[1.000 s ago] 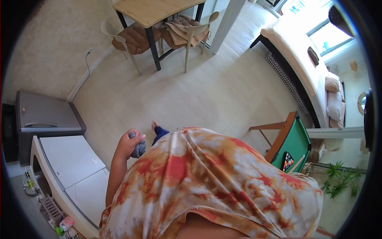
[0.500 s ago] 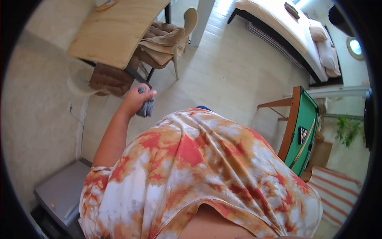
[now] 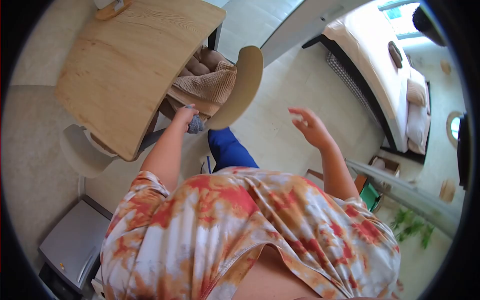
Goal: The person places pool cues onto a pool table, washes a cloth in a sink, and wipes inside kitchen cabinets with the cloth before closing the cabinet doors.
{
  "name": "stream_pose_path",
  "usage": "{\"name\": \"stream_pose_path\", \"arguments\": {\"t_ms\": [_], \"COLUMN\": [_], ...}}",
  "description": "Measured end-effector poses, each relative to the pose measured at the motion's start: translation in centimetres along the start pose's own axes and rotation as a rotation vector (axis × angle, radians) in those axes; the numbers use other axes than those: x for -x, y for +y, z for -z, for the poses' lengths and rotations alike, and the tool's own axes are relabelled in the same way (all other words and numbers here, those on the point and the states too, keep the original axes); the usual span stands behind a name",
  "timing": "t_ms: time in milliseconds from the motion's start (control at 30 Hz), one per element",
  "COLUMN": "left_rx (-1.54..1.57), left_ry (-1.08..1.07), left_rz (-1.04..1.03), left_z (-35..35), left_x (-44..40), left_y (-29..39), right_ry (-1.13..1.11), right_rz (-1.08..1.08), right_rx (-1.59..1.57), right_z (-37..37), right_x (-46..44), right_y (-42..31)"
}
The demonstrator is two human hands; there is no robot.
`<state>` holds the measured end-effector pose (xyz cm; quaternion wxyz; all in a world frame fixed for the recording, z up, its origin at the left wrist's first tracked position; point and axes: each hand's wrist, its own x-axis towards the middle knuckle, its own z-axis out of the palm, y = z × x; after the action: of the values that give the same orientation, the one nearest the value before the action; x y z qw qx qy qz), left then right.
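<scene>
My left hand (image 3: 185, 116) is closed around a bunched grey cloth (image 3: 195, 124), whose exact kind I cannot make out. It is close to the wooden table's near edge and beside a beige chair (image 3: 242, 85). On that chair's seat lies a folded tan waffle-weave textile (image 3: 207, 90), with a brown tufted cushion (image 3: 196, 65) partly under it. My right hand (image 3: 311, 131) hangs over the floor at the right, fingers apart and nothing in it.
The wooden table (image 3: 135, 55) has a second pale chair (image 3: 85, 152) on its left side. A bed (image 3: 367, 60) stands at upper right behind a partition (image 3: 305, 30). A green pool table (image 3: 369, 196) is partly hidden by my right arm. A small grey fridge (image 3: 75, 245) sits lower left.
I have come closer to the table and chairs, and the view has turned. My left hand still grips the grey cloth. My right hand has come into view, and a blue-clad leg shows more.
</scene>
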<state>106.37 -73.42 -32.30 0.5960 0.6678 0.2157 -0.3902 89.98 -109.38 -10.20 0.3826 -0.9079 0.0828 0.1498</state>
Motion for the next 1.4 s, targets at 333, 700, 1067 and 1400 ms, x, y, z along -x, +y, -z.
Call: {"name": "stream_pose_path", "arguments": {"t_ms": [333, 700, 1067, 1400], "left_rx": [0.854, 1.303, 0.805, 1.145], "left_ry": [0.150, -0.534, 0.158, 0.433], "left_rz": [0.338, -0.017, -0.413, -0.941], "left_z": [-6.4, -4.8, 3.0, 0.4], "left_x": [-9.8, 9.3, 39.7, 63.8], "left_y": [-0.4, 9.4, 1.6, -17.1], "right_ry": [-0.198, -0.157, -0.236, -1.180], "right_rz": [0.327, 0.433, 1.411, 0.951], "right_rx": [0.119, 0.142, -0.126, 0.277], "right_z": [-3.5, -12.3, -12.4, -38.6], "right_x": [-19.4, -18.8, -7.3, 8.2], "right_y": [-5.6, -7.8, -19.1, -15.5]}}
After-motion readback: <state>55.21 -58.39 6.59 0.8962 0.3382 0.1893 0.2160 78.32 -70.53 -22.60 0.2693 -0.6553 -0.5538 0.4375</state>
